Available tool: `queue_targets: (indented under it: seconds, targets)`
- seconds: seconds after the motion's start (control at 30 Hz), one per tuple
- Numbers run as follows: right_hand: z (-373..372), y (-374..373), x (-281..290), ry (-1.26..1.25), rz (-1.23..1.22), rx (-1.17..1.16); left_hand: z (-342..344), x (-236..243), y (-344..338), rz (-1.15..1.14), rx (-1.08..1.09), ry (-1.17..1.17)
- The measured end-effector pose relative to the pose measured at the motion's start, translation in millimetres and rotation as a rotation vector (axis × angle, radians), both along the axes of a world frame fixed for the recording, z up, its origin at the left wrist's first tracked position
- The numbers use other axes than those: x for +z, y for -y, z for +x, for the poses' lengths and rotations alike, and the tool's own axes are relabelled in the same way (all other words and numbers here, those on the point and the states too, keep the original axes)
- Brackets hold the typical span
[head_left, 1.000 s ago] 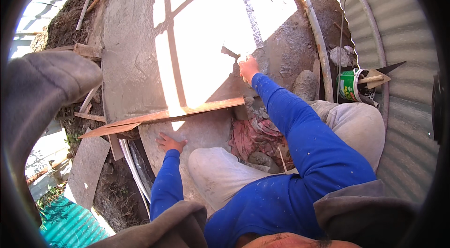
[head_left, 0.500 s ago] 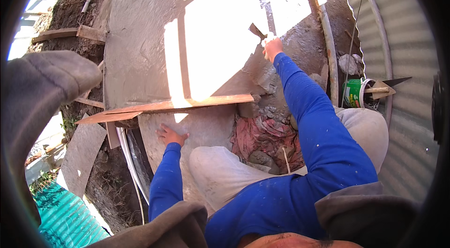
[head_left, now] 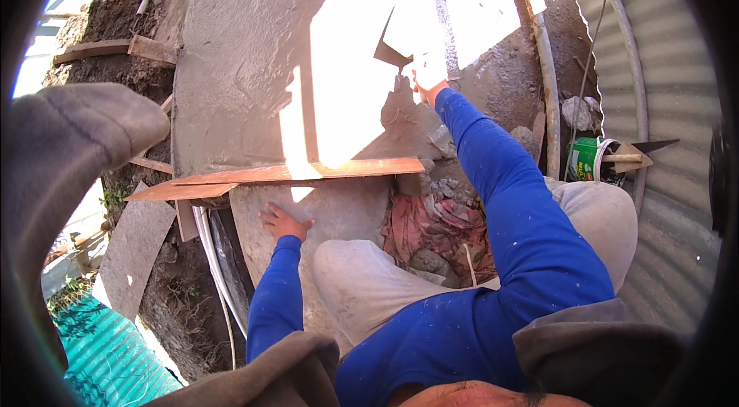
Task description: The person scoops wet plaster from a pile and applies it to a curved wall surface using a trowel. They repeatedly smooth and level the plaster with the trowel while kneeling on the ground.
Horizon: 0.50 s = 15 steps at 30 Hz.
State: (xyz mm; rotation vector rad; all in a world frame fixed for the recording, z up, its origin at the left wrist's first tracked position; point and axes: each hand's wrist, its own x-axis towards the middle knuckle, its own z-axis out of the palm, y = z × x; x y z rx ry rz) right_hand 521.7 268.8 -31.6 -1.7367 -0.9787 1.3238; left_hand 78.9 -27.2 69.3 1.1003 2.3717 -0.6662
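My right hand point(head_left: 429, 82) is closed on the handle of a trowel point(head_left: 392, 51), its blade low over the wet concrete point(head_left: 235, 68). Strong sunlight washes out part of the blade and the hand, so contact with the surface is hard to judge. Spread flat, my left hand point(head_left: 287, 223) rests on a pale board point(head_left: 346, 211) beside my knee. Between that board and the concrete runs a reddish-brown wooden strip point(head_left: 289, 174). Lumpy grey mortar point(head_left: 454, 187) lies below my right forearm.
A crumpled pink sack point(head_left: 431, 224) lies between my knees. On the right stand a green bucket point(head_left: 585, 159) with a tool in it, a long pipe point(head_left: 549, 91) and a corrugated metal wall point(head_left: 670, 76). Bare earth point(head_left: 115, 22) and a loose sheet point(head_left: 135, 249) lie to the left.
My right hand and the trowel have moved left and slightly toward me, showing more of the blade. My left hand stays in place on the board.
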Motion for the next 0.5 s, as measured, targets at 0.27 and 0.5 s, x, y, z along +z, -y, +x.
queue_targets:
  seconds: [0.27,0.5]
  targets:
    - [47.5,-51.8,-3.6,0.032,-0.068,-0.063,7.3,11.6,-5.2,-0.019,0.039,0.015]
    - [67.6,-82.4,-31.9,-0.156,-0.076,-0.169,3.2,8.1,-1.4,-0.013,-0.009,-0.004]
